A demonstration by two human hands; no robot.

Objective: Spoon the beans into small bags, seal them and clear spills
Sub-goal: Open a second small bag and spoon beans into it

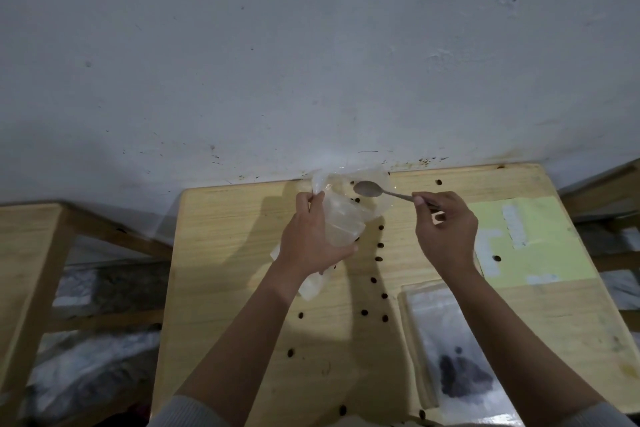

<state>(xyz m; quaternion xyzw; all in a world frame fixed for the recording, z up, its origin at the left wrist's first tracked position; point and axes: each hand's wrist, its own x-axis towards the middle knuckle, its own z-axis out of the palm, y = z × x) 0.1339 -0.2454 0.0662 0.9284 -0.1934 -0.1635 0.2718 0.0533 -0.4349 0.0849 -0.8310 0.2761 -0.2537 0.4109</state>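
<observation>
At the centre of the frame the left hand (313, 239) grips one clear plastic bag (341, 215), fingers curled round its crumpled body, its mouth lifted toward the wall. Right of it, the right hand (446, 232) pinches one metal spoon (369, 189) by the handle — bowl empty, hovering at the bag's mouth. About fifteen loose beans (380, 245) dot the wooden table (225, 253). One filled bag (460, 367) lies flat at lower right — one yellow sheet (540, 243) above it.

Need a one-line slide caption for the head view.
Left hand holds clear bag, right hand holds empty spoon; beans scattered on table.
</observation>
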